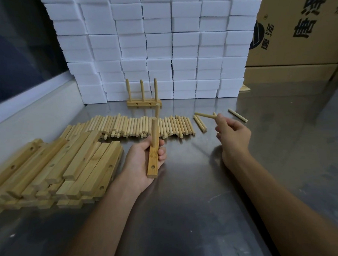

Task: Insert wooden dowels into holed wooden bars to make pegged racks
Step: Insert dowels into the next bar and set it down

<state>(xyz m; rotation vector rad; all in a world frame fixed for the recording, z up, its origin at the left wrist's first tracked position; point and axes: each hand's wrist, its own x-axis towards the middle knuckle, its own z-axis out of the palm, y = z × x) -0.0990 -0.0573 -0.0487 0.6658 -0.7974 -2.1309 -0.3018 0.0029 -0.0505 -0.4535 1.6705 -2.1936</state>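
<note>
The left hand (146,160) grips a pale holed wooden bar (152,164) bearing one upright dowel (155,132); the right hand (233,134) pinches loose dowels (204,115) above the reflective steel surface (188,215), backed by white foam blocks (159,40).

Head-worn wide-angle view, facing forward and down, close over table (188,215)

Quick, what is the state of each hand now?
Left hand: grips a holed wooden bar with one dowel in it.
Right hand: pinches loose dowels.

A pale holed bar (152,160), near the bar pile (54,169), carries upright dowels (155,132); loose dowels (144,127) lie behind.
</note>
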